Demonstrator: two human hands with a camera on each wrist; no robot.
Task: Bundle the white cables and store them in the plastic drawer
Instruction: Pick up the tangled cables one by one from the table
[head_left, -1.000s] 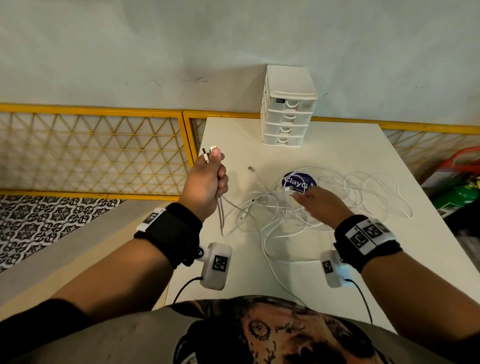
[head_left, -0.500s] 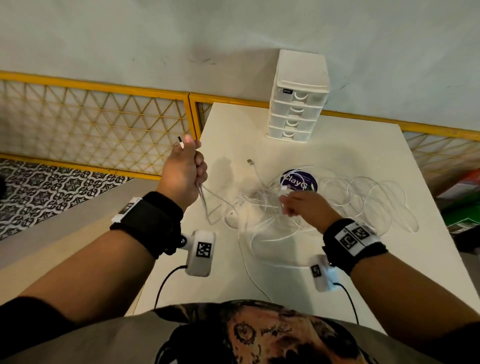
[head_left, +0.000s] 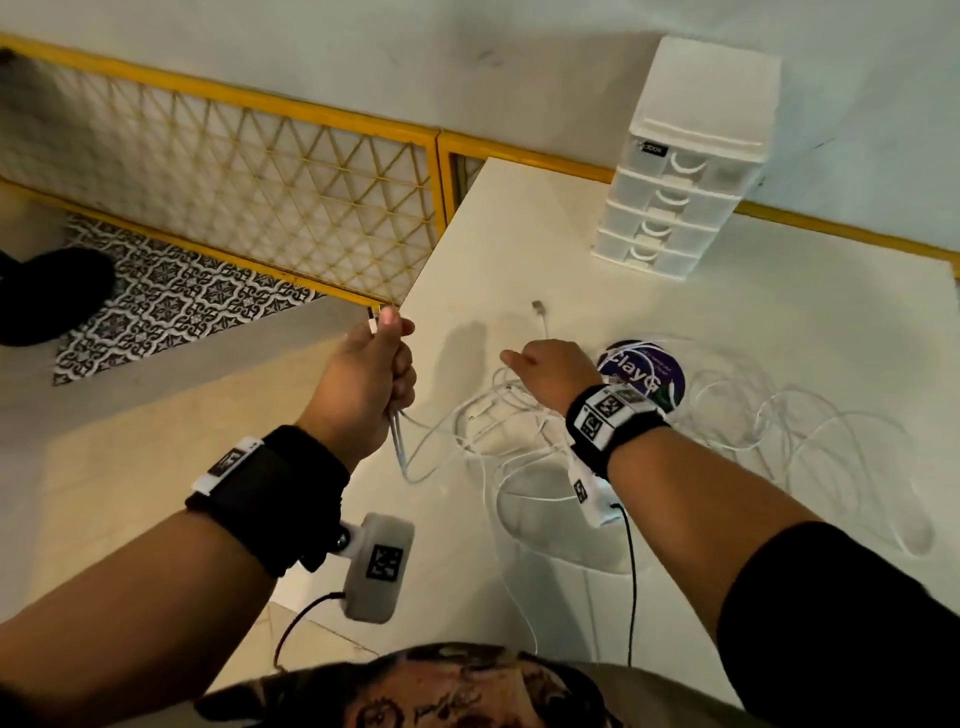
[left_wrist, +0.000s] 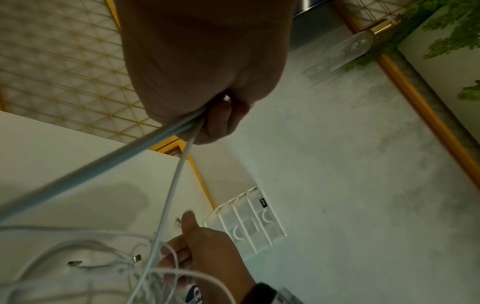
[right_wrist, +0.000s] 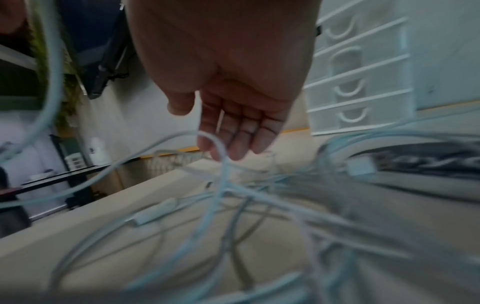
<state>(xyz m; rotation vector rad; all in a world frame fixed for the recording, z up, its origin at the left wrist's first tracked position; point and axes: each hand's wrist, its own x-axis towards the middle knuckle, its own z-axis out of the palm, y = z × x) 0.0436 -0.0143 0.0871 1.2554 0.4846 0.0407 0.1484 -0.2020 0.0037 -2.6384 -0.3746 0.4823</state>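
Note:
A tangle of white cables lies on the white table, spreading right in thin loops. My left hand is raised at the table's left edge and grips several cable ends in a fist; their connectors poke out above the thumb. In the left wrist view the strands run down from the fist to the pile. My right hand hovers over the tangle with straight fingers; one cable loop touches the fingertips. The white plastic drawer unit stands at the back, all drawers closed.
A round purple lid lies under the cables beside my right wrist. One loose connector points toward the drawers. A yellow lattice fence and patterned floor lie left of the table; the wall is close behind.
My left hand has drawn the cable ends further left, past the table's edge. My right hand slid left from the purple lid across the tangle. The head view has tilted and moved closer.

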